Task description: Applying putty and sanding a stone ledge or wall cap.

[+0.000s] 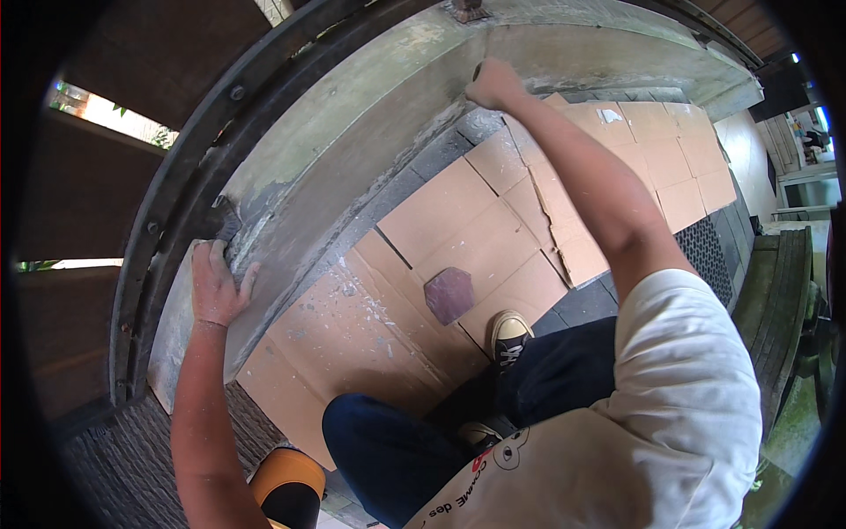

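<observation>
A low, curved concrete ledge (304,189) with worn, patchy paint runs from the left to the far right. My left hand (218,286) rests on the top of its near left end, thumb spread away from the fingers, holding nothing. Farther along, my right hand (498,85) is closed against the ledge's side face. A small dark end shows at its fingers, but the rest of what it grips is hidden. On the cardboard (476,220) below lies a flat, dull reddish piece with cut corners (449,295), apart from both hands.
Paint flakes (352,309) litter the cardboard. A dark metal rail (167,189) with bolts follows the ledge's back. My shoe (509,339) stands at the cardboard's edge. An orange and black object (289,485) is beside my left forearm. A slatted bench (784,300) is at the right.
</observation>
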A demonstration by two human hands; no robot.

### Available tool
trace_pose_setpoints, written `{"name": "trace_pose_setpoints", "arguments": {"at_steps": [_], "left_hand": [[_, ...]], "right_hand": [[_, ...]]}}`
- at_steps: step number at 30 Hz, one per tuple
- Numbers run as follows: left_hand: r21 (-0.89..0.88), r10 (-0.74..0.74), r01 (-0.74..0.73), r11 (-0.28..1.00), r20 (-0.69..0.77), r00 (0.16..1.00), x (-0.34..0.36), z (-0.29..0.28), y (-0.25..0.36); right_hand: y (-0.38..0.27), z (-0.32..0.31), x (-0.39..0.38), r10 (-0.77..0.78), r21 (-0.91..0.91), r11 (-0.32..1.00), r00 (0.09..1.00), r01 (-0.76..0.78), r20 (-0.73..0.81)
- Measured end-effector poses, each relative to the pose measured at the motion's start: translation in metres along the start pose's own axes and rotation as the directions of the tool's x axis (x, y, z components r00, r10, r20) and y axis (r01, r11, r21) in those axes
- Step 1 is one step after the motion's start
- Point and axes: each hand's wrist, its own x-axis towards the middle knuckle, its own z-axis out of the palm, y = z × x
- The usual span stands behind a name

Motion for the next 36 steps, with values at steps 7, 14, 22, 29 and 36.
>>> {"name": "trace_pose_setpoints", "arguments": {"at_steps": [7,14,22,29,36], "left_hand": [[0.007,-0.05,0.05,0.999,0.004,0.999,-0.003,-0.011,-0.001],[0.079,-0.03,0.033,0.996,-0.044,0.999,-0.015,-0.014,-0.004],[0.048,-0.011,0.013,0.999,-0.036,0.999,0.002,0.001,-0.002],[0.042,-0.064,0.064,0.997,-0.003,0.998,-0.002,-0.009,-0.001],[0.066,-0.064,0.064,0.996,-0.002,0.998,-0.012,-0.017,-0.005]], "right_hand": [[-0.012,-0.07,0.009,-0.087,0.213,0.977,0.945,0.019,0.314],[-0.06,-0.063,-0.028,-0.122,0.229,0.972,0.941,0.048,0.317],[-0.028,0.051,-0.019,-0.076,0.187,0.981,0.993,0.059,0.087],[-0.048,0.004,-0.04,-0.1,0.365,0.931,0.943,-0.025,0.318],[-0.083,-0.025,-0.064,-0.14,0.354,0.935,0.946,0.029,0.293]]}}
